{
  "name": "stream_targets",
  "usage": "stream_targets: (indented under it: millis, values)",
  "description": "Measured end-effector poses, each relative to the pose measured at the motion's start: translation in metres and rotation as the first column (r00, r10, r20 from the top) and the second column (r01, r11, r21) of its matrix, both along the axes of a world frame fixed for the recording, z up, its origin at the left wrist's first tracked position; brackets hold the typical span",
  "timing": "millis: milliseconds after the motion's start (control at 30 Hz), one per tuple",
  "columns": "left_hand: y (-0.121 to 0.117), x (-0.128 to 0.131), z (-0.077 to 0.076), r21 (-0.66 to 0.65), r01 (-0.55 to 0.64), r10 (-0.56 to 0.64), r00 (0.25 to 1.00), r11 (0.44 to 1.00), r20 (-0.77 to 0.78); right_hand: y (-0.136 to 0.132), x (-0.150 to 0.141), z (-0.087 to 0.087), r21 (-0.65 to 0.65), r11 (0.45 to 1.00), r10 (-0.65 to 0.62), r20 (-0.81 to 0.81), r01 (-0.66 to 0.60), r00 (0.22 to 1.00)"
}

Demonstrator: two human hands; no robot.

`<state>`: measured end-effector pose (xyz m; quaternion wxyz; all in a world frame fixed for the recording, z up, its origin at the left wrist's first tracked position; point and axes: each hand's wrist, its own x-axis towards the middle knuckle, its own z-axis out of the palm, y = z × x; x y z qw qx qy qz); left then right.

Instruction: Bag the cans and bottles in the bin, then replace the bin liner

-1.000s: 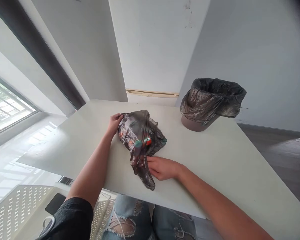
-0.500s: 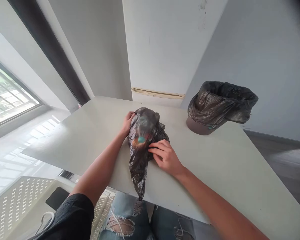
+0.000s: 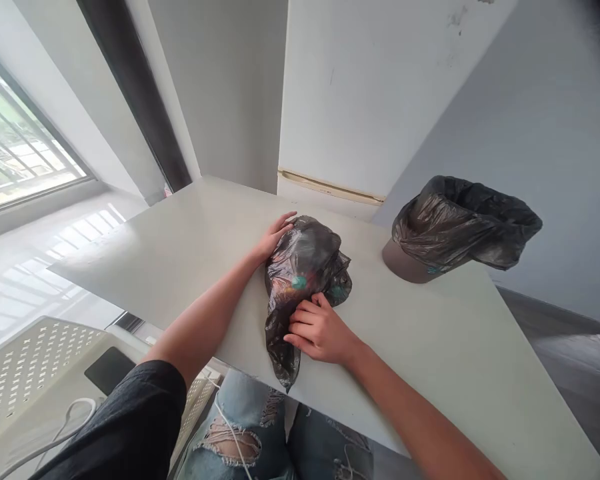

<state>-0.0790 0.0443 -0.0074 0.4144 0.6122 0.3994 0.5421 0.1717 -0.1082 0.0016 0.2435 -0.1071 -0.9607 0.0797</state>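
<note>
A dark, see-through plastic bag (image 3: 303, 263) with coloured items inside lies on the white table (image 3: 430, 347) in front of me. My left hand (image 3: 274, 237) rests against the bag's far left side with fingers stretched along it. My right hand (image 3: 316, 330) grips the bag's bunched neck near the table's front edge, fingers curled over the plastic. The bag's loose tail hangs over that edge.
A brown bin lined with a black bag (image 3: 460, 230) stands on the table at the back right. A white wall pillar (image 3: 360, 100) rises behind the table. A window (image 3: 15, 153) is at the left, and a white perforated panel (image 3: 35, 360) sits low left.
My right hand slid back down the bag toward the front edge and closed on its neck. My left hand opened along the bag's side. The camera view shifted left.
</note>
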Motion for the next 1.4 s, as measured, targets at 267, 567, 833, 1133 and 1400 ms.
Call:
stream_targets:
  millis: [267,567,833,1133,1400]
  values:
    - [0.001,0.002,0.001,-0.009,0.041,-0.041,0.999,0.999,-0.004,-0.003,0.005,0.005,-0.016,0.953,-0.29,-0.32,0.301,0.902]
    - [0.001,0.002,0.0,-0.049,0.044,-0.046,0.998,0.998,-0.053,0.011,0.01,-0.004,-0.256,0.82,-0.571,-0.315,0.512,0.758]
    - [0.008,0.0,-0.003,-0.04,-0.028,0.028,1.0,0.999,-0.009,-0.002,0.003,0.004,-0.056,0.965,-0.263,-0.188,0.257,0.946]
    - [0.0,0.007,0.003,-0.042,0.018,-0.016,0.999,0.999,0.05,-0.001,-0.004,0.005,0.072,0.938,-0.32,-0.197,0.339,0.927]
    - [-0.004,0.013,0.004,0.094,0.127,-0.122,0.991,0.988,-0.054,-0.004,-0.008,0.003,0.167,0.931,-0.322,-0.044,0.325,0.946]
